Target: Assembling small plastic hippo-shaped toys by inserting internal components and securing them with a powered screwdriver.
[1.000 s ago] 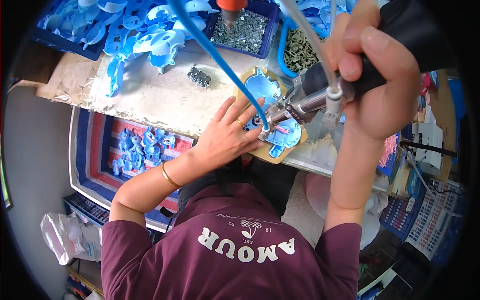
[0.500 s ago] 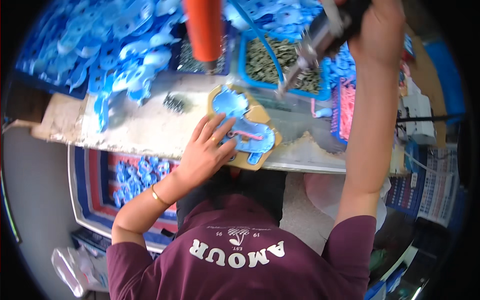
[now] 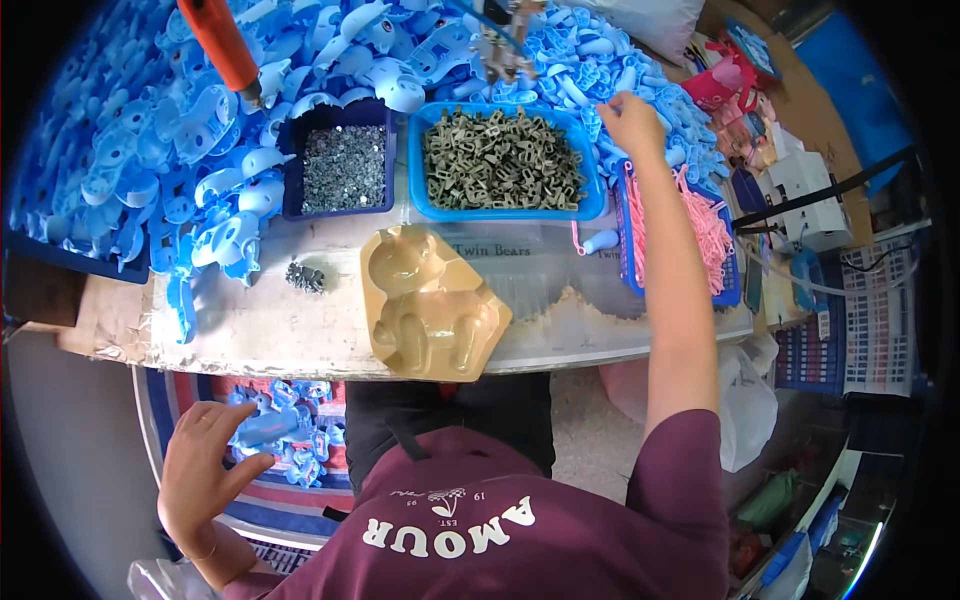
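My left hand (image 3: pixel 208 458) is held over the bin at the lower left, thumb and fingers apart. Just past its fingertips a blue plastic part (image 3: pixel 270 428) is above or on the heap of blue assembled pieces (image 3: pixel 308 455); I cannot tell if it touches them. My right hand (image 3: pixel 632 125) reaches to the pile of small blue plastic parts (image 3: pixel 570 65) at the back right, its fingers bent together; anything between them is hidden. On the table's front edge lies a tan moulded fixture (image 3: pixel 435 310), its animal-shaped hollow bare.
An orange power screwdriver (image 3: pixel 222 45) and a metal tool (image 3: pixel 506 45) hang over the table. Behind the fixture stand a dark tray of screws (image 3: pixel 345 165), a blue tray of metal clips (image 3: pixel 500 160) and a basket of pink strips (image 3: pixel 705 235). Blue shells (image 3: pixel 120 150) heap at the left.
The blue piece has left the fixture. My left hand has moved from it down left to the bin. My right hand has let go of the metal tool and lowered to the small blue parts.
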Demonstrator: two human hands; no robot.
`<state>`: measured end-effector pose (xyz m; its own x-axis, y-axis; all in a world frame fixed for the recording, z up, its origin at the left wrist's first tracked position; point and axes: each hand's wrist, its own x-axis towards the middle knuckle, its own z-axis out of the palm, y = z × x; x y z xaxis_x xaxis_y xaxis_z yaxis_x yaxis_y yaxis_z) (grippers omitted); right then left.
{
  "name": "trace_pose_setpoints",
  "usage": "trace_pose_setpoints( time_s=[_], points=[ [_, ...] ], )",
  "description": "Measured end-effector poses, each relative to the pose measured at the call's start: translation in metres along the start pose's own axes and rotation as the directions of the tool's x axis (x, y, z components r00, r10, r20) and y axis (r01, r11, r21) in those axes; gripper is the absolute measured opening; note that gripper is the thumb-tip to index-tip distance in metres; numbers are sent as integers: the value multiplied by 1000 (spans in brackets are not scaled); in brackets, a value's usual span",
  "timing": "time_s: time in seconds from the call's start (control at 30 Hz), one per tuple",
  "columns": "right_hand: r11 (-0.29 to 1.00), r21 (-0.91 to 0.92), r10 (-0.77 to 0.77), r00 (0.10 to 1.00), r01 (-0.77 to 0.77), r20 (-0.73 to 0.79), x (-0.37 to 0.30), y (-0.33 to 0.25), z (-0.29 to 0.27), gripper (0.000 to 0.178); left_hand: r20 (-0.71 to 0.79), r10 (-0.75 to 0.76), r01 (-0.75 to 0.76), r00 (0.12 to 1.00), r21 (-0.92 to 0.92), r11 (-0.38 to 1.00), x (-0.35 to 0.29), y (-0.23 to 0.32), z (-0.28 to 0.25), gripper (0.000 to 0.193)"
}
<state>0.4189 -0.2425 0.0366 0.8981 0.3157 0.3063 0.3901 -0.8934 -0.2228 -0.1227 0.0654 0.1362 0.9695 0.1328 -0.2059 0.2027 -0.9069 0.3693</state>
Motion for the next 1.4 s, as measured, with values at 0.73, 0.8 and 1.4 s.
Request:
trace_pose_setpoints(
  time_s=[0.73,0.8,1.4],
  points=[
    [557,666,-585,334,-497,739,-143,-109,-73,26,-531,605,-682,594,67,728,179,96,111,49],
    [606,662,-551,368,-441,749,-117,-94,-59,32,-547,574,-690,610,-10,724,168,92,113,46],
    [999,-41,31,998,-29,57,47,-70,25,42,-372,544,-567,752,55,822,130,79,164,42]
  ],
)
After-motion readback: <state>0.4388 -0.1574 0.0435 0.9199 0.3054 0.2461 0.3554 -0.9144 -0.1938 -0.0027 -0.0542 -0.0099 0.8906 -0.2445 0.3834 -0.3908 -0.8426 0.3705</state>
